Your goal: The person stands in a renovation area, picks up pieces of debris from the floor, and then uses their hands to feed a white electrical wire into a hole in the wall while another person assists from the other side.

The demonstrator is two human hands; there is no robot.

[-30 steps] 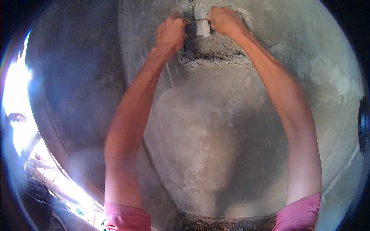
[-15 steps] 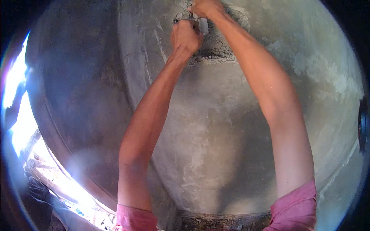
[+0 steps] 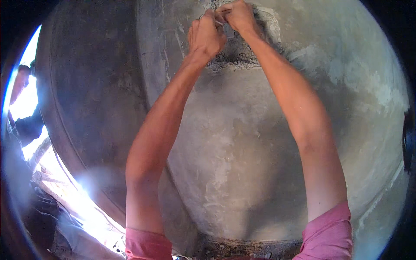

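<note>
Both arms reach up to a rough, chipped-out recess (image 3: 238,52) in the grey plastered wall (image 3: 229,130). My left hand (image 3: 207,35) is closed at the recess's left edge, back of the hand toward me. My right hand (image 3: 241,18) is close beside it, fingers bent and pinching toward the left fingertips. Between them shows a small whitish piece (image 3: 219,23), too small to name. A pale grey piece (image 3: 229,31) sits just below the fingers, inside the recess. What each hand grips is mostly hidden by the fingers.
A darker wall (image 3: 95,99) meets the plastered wall at a corner on the left. Beyond its edge is a bright opening with a person (image 3: 21,82) partly in view. Dark rubble (image 3: 251,249) lies along the wall's foot. A dark round object (image 3: 408,141) is at the right rim.
My right hand has come down slightly and turned, its fingers now meeting the left hand's. My left hand has shifted a little up and left. A person has appeared in the opening.
</note>
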